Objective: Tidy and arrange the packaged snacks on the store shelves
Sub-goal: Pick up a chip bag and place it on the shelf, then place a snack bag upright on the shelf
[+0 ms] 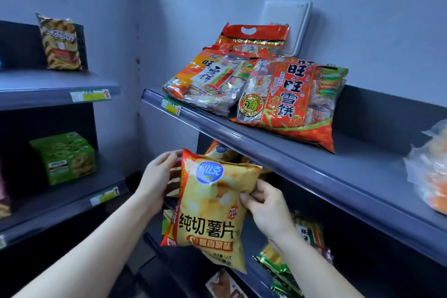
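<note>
The yellow potato-chip bag [210, 208] sits between both hands with its long axis near upright: sealed top up, tipped slightly rightward, printed front facing the camera. The left hand [156, 176] grips its upper left edge, fingers curled round it — the right hand [266, 203] pinches the right edge midway. Above the fingertips runs a shelf lip [302, 167] bearing red rice-cracker packs [285, 101].

The yellow chip bag [212, 208] carries "可比克" in a blue oval, "纯切薯片" in large dark characters and "醇香原味" on an orange band. On the upper shelf [266, 144], the red bag [290, 104] reads "旺旺雪饼", and its gold seal [250, 107] shows a large "5". The orange bag [205, 80] beside it also reads "旺旺雪饼". The price tags [171, 106] are too blurred to read.
</note>
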`<action>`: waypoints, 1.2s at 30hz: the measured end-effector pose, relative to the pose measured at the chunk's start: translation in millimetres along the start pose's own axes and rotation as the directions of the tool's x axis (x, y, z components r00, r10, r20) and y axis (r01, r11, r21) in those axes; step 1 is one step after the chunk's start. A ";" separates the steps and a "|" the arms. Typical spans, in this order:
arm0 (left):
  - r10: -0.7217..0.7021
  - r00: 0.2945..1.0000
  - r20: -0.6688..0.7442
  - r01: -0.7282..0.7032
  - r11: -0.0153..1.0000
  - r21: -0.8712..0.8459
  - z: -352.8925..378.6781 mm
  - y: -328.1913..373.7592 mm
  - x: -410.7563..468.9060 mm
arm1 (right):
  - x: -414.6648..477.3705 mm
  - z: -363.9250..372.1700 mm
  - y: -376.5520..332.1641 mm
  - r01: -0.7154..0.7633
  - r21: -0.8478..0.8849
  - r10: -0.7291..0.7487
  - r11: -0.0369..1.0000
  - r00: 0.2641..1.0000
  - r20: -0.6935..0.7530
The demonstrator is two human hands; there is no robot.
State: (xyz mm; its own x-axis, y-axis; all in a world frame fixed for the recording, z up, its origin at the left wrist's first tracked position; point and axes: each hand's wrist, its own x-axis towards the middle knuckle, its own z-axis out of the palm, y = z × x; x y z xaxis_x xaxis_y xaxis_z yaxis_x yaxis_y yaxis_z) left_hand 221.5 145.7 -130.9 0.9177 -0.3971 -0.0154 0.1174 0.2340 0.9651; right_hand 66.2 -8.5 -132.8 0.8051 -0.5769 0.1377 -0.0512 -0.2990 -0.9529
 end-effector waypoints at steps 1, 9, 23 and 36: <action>-0.057 0.998 0.036 0.057 0.998 0.015 -6.5 -10.3 6.8 | 6.9 6.2 8.2 -0.037 -0.010 0.037 0.999 0.999 -0.019; -0.376 0.851 0.366 0.181 0.865 0.468 -57.3 -90.7 74.3 | 67.1 55.8 67.7 -0.291 0.049 0.295 0.955 0.951 -0.094; -0.314 0.912 0.265 0.162 0.867 0.470 -28.2 -167.6 148.9 | 136.1 63.5 141.0 -0.506 0.229 0.532 0.832 0.844 -0.067; 0.160 0.981 0.113 -0.173 0.433 0.885 -2.1 -174.8 193.5 | 176.7 85.2 181.6 -0.285 -0.344 0.254 0.895 0.958 -0.135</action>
State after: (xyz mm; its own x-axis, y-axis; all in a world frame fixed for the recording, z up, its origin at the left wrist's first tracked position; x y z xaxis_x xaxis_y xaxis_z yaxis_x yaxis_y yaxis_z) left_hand 379.4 29.9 -303.1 0.8756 -0.4525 0.1692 -0.4438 -0.6153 0.6514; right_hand 249.5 -99.9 -304.5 0.6784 -0.7310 -0.0733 -0.4787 -0.3641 -0.7989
